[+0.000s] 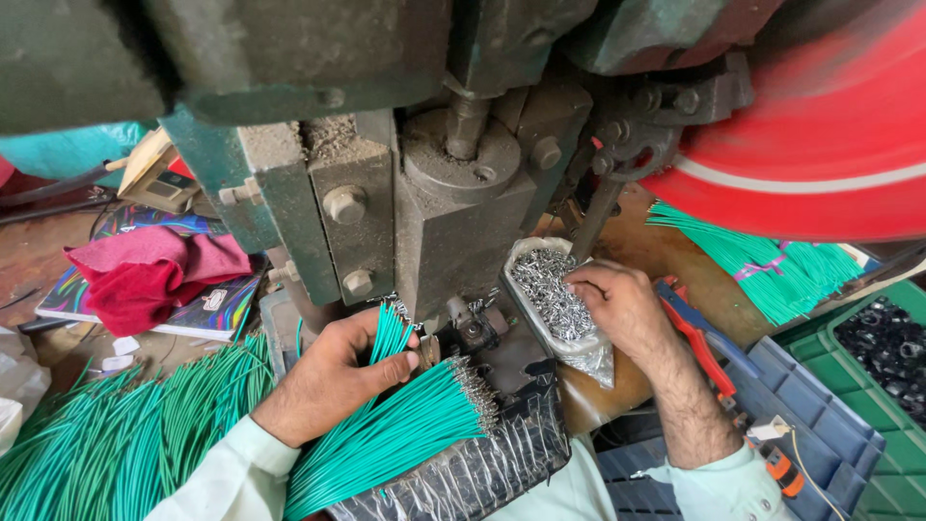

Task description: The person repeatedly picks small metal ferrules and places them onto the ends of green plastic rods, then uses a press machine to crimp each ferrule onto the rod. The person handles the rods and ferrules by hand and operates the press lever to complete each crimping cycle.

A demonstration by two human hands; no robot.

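Under the press ram, the left hand is closed around a small bunch of green wires, thumb and fingers pinching them with the metal-tipped ends pointing up toward the die area. The right hand rests on a plastic tray of small metal terminals, fingertips curled down into the pile; cannot tell if it has actually picked 1 up.

Risk, as a judgement: left fingers sit just beside the die, so a ram stroke could catch them. The red flywheel looks blurred, likely spinning, close above the right forearm. The pinched bunch could also slip or fan out.

A bigger fan of finished green wires lies just below the left hand, tips on a foil-wrapped pad. More loose green wires are piled left on the counter. Red-blue pliers lie right of the tray, with a green crate of black parts beyond.
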